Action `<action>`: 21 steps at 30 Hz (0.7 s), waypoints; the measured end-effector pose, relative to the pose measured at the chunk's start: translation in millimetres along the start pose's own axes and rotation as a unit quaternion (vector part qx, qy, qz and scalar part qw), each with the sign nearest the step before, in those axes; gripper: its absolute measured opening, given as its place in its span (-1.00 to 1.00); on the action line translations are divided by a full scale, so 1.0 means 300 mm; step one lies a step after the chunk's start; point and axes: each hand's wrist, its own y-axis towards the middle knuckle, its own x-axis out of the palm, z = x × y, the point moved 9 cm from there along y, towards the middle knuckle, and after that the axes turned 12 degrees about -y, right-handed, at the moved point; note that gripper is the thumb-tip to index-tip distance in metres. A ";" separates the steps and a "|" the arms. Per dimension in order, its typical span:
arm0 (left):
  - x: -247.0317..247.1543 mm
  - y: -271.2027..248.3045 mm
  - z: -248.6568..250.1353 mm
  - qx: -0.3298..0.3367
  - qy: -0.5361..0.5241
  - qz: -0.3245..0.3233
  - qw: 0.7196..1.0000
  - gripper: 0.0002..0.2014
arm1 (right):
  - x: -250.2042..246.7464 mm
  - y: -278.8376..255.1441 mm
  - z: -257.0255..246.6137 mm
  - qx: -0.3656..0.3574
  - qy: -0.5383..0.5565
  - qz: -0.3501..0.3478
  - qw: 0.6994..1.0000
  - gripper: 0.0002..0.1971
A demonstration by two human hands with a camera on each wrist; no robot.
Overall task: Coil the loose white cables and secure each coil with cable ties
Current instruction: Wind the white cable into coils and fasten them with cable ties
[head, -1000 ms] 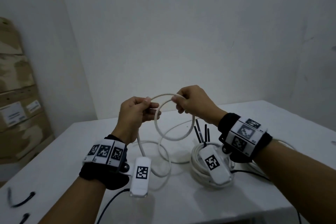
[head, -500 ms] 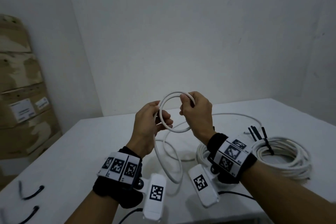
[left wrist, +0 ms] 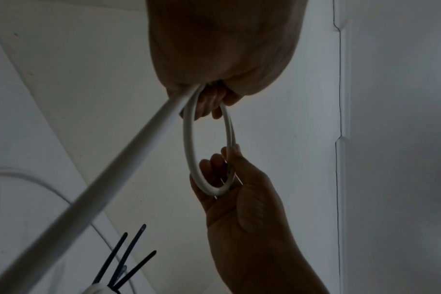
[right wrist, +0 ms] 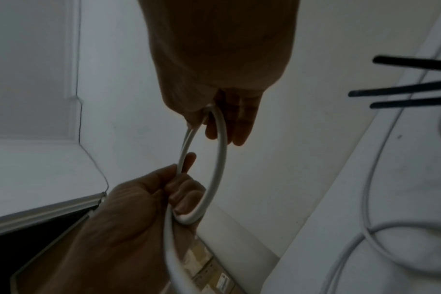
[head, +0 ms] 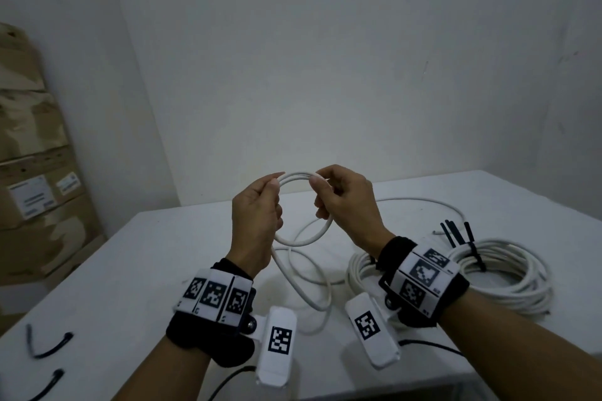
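Observation:
I hold a small loop of white cable [head: 306, 239] [left wrist: 189, 151] [right wrist: 219, 159] in the air above the white table [head: 136, 270]. My left hand [head: 260, 208] [right wrist: 144, 208] pinches the loop's left side. My right hand [head: 342, 202] [left wrist: 234, 191] pinches its right side. The rest of this cable [head: 303, 286] hangs down from my left hand to the table and trails off to the back right. A finished white coil [head: 508, 273] bound with black cable ties [head: 475, 254] lies on the table at the right.
Two loose black cable ties [head: 49, 347] lie near the table's front left corner. Stacked cardboard boxes [head: 29, 172] stand on the left by the wall. Black tie ends [left wrist: 129, 258] [right wrist: 405, 89] show in both wrist views.
Both hands rose and drew together on the loop, and my fingers shifted along it. My view swung right, bringing the tied coil into sight.

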 end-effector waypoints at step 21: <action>-0.128 0.065 0.042 0.027 -0.048 0.113 0.992 -0.82 | 0.146 -0.318 0.220 0.230 -0.185 -0.297 0.908 -0.50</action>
